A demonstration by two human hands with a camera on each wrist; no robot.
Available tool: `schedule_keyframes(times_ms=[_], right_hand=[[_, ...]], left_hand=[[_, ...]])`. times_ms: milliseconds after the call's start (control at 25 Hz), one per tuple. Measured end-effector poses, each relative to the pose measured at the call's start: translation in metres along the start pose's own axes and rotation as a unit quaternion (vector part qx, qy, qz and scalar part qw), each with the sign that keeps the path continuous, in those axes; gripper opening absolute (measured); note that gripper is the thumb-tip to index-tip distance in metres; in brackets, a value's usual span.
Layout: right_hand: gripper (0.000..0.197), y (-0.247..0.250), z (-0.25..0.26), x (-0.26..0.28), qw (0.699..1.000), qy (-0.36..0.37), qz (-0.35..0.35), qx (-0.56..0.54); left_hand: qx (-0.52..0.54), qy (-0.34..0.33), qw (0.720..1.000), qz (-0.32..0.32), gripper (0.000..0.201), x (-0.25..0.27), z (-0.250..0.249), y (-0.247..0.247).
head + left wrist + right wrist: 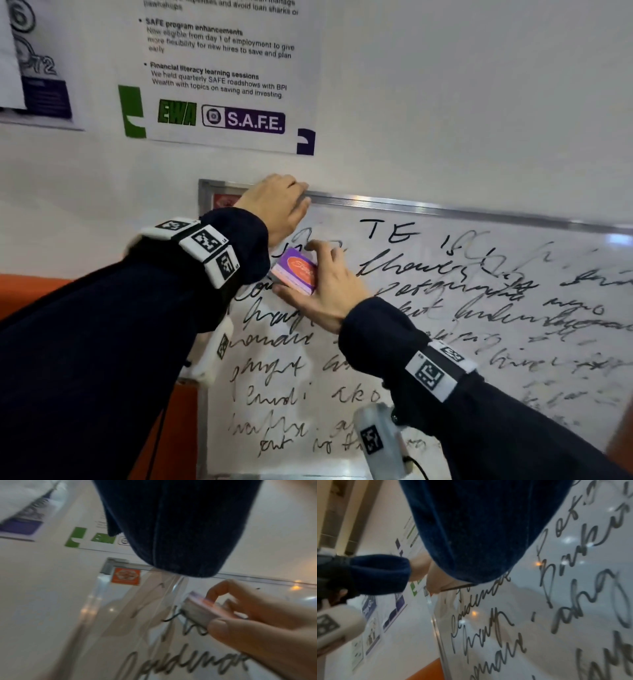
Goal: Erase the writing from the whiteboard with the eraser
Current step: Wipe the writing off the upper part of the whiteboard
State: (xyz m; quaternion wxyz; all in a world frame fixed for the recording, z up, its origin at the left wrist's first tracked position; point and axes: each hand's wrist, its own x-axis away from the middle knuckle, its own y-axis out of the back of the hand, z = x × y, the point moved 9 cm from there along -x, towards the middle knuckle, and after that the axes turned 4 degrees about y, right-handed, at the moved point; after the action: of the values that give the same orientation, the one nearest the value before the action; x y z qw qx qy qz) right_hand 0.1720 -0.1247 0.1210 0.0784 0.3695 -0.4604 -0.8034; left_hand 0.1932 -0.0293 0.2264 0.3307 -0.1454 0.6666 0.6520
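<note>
We hold the eraser (295, 271) in our right hand (322, 294), thumb along its lower edge and fingers curled over the top, so the grip is closed around the purple-and-orange block. It sits flat against the whiteboard (445, 404) near the upper left corner, just below our left hand (277, 202). That left hand is hooked over the metal top frame (428, 205), fingers curled on the rail and steadying the board.

Almost all of the black writing (428, 308) is still on the board, line after line down to the bottom edge, so we judge the job as barely begun. Some strokes toward the right look grey and smeared.

The main risk, as we see it, is a light or tilted pass: if only one edge of the eraser bears on the surface, the ink would streak and not lift. The block is small for the grip, pinched mostly at its edges, so a hard push could twist it out from under our fingers. Our sleeve (383, 332) hangs close to the ink below the hand and could drag through it, smudging both cloth and board. If the left hand slackens on the frame, the board may shift under pressure. The poster (219, 78) above lies well clear of the strokes.
</note>
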Motion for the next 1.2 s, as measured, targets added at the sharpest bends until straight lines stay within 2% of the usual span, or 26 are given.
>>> schedule_keyframes(times_ms=[80,160,320,480,560,720,840,1000,1040,1120,1200], right_hand=[[0.066,0.0,-0.008,0.002,1.0,0.003,-0.014,0.01],[0.061,0.016,-0.03,0.008,0.998,-0.018,-0.061,0.028],[0.063,0.064,-0.075,0.022,0.968,-0.038,-0.228,0.102],[0.064,0.085,-0.07,0.002,0.944,0.02,-0.288,0.159],[0.063,0.08,-0.049,-0.014,0.94,0.073,-0.286,0.169],[0.064,0.052,-0.014,-0.041,0.931,0.15,-0.291,0.162],[0.069,0.025,0.0,-0.049,0.922,0.167,-0.302,0.175],[0.055,0.005,0.009,-0.037,0.884,0.302,-0.257,0.247],[0.051,0.013,0.008,-0.039,0.882,0.306,-0.263,0.243],[0.046,0.029,0.004,-0.048,0.89,0.251,-0.312,0.217],[0.048,0.012,0.016,-0.051,0.886,0.24,-0.338,0.209]], left_hand=[[0.041,0.023,0.999,-0.008,0.038,-0.016,-0.015,-0.004],[0.063,0.058,0.996,0.003,0.033,-0.032,-0.021,-0.009],[0.032,0.094,0.991,0.087,0.031,-0.046,-0.012,-0.026],[0.049,0.078,0.981,0.17,0.027,-0.054,-0.01,-0.025],[0.028,0.1,0.982,0.156,0.033,-0.051,0.015,-0.007],[0.021,0.175,0.98,0.089,0.042,-0.006,0.084,0.006],[0.04,0.196,0.978,0.062,0.04,0.003,0.091,-0.002],[0.012,0.199,0.979,0.047,0.041,0.0,0.093,-0.001],[0.008,0.2,0.978,0.052,0.041,-0.001,0.093,-0.003],[0.011,0.202,0.978,0.056,0.041,-0.002,0.092,-0.004],[0.019,0.195,0.979,0.053,0.043,-0.002,0.089,-0.001]])
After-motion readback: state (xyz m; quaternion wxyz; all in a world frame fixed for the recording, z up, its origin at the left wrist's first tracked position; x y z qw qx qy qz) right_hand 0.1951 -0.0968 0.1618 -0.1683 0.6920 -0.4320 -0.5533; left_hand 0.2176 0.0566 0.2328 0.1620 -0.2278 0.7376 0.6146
